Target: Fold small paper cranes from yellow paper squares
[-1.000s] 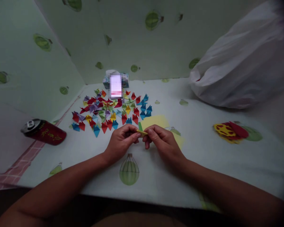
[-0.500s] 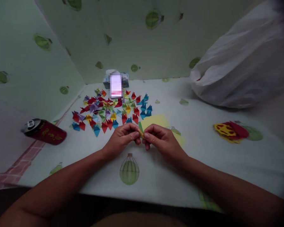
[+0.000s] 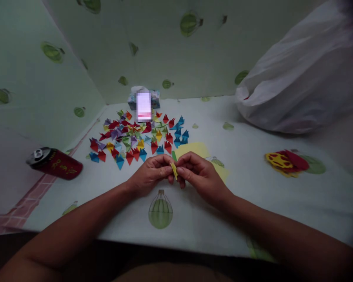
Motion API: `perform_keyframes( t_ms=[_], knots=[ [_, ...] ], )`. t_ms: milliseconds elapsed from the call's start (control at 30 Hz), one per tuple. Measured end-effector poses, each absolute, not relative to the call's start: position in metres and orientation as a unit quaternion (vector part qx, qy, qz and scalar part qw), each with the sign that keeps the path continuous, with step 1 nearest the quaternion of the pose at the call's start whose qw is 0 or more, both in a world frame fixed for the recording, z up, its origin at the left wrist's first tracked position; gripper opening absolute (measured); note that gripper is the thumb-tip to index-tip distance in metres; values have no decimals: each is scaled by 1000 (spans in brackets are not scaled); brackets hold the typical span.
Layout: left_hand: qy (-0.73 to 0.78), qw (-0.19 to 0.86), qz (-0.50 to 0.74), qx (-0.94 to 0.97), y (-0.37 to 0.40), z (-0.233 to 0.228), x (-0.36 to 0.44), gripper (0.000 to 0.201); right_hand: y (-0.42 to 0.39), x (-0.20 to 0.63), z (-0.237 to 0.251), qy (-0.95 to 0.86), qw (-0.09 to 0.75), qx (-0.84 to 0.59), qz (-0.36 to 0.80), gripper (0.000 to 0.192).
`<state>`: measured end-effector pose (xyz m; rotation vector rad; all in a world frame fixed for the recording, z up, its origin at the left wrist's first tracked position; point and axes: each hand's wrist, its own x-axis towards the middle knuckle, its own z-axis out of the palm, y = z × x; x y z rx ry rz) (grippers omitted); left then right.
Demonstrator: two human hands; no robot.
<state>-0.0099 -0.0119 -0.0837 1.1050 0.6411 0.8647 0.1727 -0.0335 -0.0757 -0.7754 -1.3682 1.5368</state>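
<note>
Between my two hands is a small piece of folded yellow paper [image 3: 174,171], held over the table. My left hand [image 3: 153,172] pinches its left side between thumb and fingers. From the other side, my right hand [image 3: 198,172] pinches it too, so part of the paper is hidden by fingertips. Just behind the hands lie flat yellow paper sheets [image 3: 194,149] with a green strip [image 3: 174,155] at their left. Many small folded paper cranes [image 3: 129,157] in red, blue, yellow, green and purple spread over the table beyond my left hand.
A lit phone [image 3: 144,106] leans on a tissue box [image 3: 155,99] at the back. On the left a dark red can [image 3: 59,163] stands near the table's edge. To the right are a yellow-and-red cut-out item [image 3: 282,162] and a large white plastic bag [image 3: 291,86].
The folded yellow paper has turned between my fingertips and now shows more of its face. Both hands stay in nearly the same place.
</note>
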Motion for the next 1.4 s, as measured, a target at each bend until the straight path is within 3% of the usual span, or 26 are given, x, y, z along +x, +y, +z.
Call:
perform_keyframes(
  t_ms=[133,233,300,467,1400],
  knots=[
    [295,700,393,519,-11,-85,-11,19,-37,174,-76,-670,479,-369,432,3],
    [303,683,386,541,-11,-87,-13,15,-39,175,-78,-731,501,-365,286,9],
    [305,677,381,551,-11,-89,-14,14,-38,175,-79,-747,510,-345,249,14],
    [297,682,378,550,-10,-91,-14,13,-35,175,-81,-769,512,-309,225,27],
    [291,729,384,487,-14,-90,-8,15,-29,179,-79,-792,510,-284,178,13]
  ],
)
